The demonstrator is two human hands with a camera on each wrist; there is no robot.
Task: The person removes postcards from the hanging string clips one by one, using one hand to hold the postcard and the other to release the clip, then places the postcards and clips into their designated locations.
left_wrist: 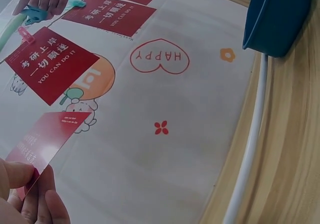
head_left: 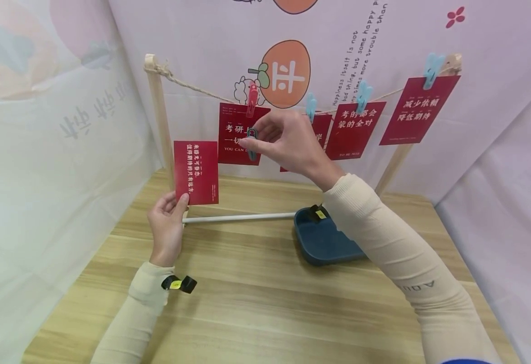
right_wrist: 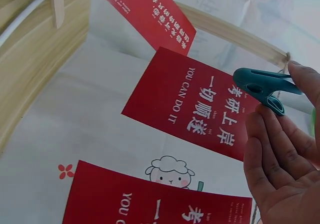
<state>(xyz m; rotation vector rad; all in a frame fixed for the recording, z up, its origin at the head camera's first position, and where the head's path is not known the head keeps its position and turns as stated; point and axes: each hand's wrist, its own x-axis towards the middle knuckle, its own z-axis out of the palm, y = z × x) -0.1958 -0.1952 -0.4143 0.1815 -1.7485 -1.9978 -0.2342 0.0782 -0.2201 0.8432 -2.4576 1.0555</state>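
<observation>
In the head view my left hand [head_left: 167, 225] pinches a red card [head_left: 197, 169] by its lower left corner, beside the left wooden post [head_left: 159, 108]. The card's white lettering runs sideways. My right hand [head_left: 290, 141] grips a teal clothespin [right_wrist: 265, 86] between thumb and fingers, in front of a hanging red card [head_left: 233, 114]. A red clothespin [head_left: 252, 101] holds that card on the twine [head_left: 197, 89]. Further right, more red cards [head_left: 358, 134] hang from light blue clothespins [head_left: 364, 96]; my right hand partly hides one of them.
A dark blue tray [head_left: 312, 247] stands on the wooden table [head_left: 247, 303], partly behind my right forearm. From it a white rod [head_left: 242, 218] runs left, low between the posts. Printed white cloth [head_left: 192, 30] stands behind the twine and at both sides.
</observation>
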